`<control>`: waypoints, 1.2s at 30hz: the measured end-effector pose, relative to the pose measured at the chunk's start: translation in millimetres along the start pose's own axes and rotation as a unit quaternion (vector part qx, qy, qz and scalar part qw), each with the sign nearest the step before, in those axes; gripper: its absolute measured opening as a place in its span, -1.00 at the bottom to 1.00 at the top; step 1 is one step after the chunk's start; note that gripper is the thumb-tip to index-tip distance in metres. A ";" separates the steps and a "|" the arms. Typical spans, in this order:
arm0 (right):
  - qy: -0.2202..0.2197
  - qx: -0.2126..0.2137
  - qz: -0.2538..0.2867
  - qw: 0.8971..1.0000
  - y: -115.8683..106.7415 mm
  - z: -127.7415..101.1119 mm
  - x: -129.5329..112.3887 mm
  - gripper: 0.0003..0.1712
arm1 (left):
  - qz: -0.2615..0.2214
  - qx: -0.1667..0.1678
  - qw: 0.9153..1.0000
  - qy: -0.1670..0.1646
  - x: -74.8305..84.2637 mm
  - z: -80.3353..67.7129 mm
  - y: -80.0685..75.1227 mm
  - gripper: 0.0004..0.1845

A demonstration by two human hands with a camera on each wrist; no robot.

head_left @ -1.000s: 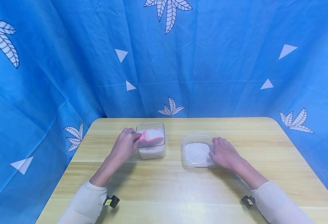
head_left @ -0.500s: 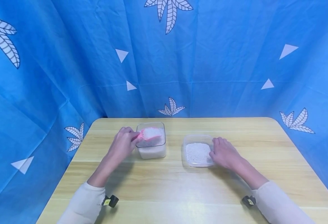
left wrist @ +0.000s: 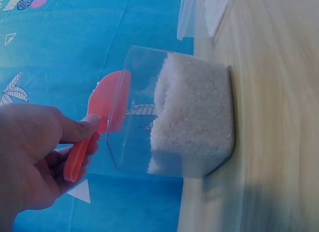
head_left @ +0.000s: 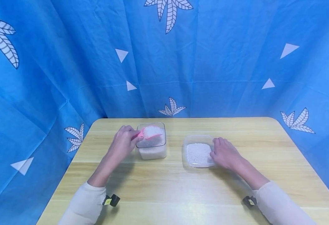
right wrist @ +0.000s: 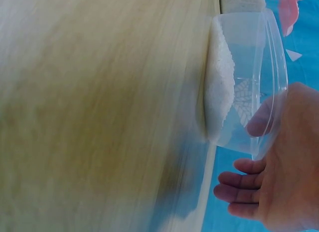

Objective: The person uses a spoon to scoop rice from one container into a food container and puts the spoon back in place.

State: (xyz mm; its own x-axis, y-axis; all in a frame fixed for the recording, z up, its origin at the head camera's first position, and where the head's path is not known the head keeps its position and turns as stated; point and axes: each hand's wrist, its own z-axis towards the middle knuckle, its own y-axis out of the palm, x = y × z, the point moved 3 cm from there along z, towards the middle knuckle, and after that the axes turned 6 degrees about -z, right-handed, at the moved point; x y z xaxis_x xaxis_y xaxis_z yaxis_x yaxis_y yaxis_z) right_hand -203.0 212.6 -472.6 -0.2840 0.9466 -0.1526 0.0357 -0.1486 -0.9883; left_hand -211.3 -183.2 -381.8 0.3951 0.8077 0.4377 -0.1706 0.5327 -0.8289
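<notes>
My left hand (head_left: 122,140) pinches the handle of a pink scoop (left wrist: 110,100), thumb on top. The scoop is heaped with white grains that look like rice and hangs over the mouth of a clear square canister (head_left: 153,152). Rice (left wrist: 194,112) fills a good part of this canister, its surface uneven. To the right, a lower clear plastic container (head_left: 191,139) holds a shallower layer of rice (right wrist: 219,80). At its right side, my right hand (head_left: 225,153) grips the wall near the rim; the thumb shows through the plastic, the other fingers lie outside.
Both vessels stand on a light wooden table (head_left: 164,193), apart from each other. A blue curtain (head_left: 218,62) with white leaf prints hangs behind and along the sides. Dark wrist cameras sit at both white sleeves (head_left: 83,203).
The left hand has raised the loaded scoop out of the canister's rice to about the rim, drawing slightly left. The right hand and the container have stayed put.
</notes>
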 end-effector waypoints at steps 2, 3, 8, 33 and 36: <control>0.001 -0.001 -0.001 1.000 -0.5 0.1 -0.2 -0.36 | -0.006 -0.004 1.000 -0.008 1.4 0.9 -0.6 -0.63; 0.002 -0.002 -0.001 1.000 -0.6 0.2 -0.4 -0.36 | -0.007 -0.006 1.000 -0.012 2.2 1.2 -0.8 -0.63; 0.005 -0.005 0.000 1.000 -0.2 0.5 -0.4 -0.34 | -0.008 -0.018 0.999 -0.033 7.2 3.3 -1.8 -0.61; 0.002 -0.002 0.000 1.000 2.1 1.2 1.8 -0.30 | -0.024 -0.025 0.999 0.022 48.1 16.3 19.6 -0.64; 0.002 0.000 -0.001 1.000 2.1 1.1 2.3 -0.31 | -0.024 -0.028 0.999 0.025 52.5 18.0 21.7 -0.63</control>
State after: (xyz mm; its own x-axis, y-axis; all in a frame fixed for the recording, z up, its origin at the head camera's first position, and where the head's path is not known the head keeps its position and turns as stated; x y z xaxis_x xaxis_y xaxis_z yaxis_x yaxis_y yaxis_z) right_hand -204.6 214.1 -475.1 -0.2809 0.9477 -0.1516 0.0360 -0.1475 -0.9884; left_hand -210.5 -124.7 -370.6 0.4465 0.7672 0.4605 -0.1003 0.5543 -0.8262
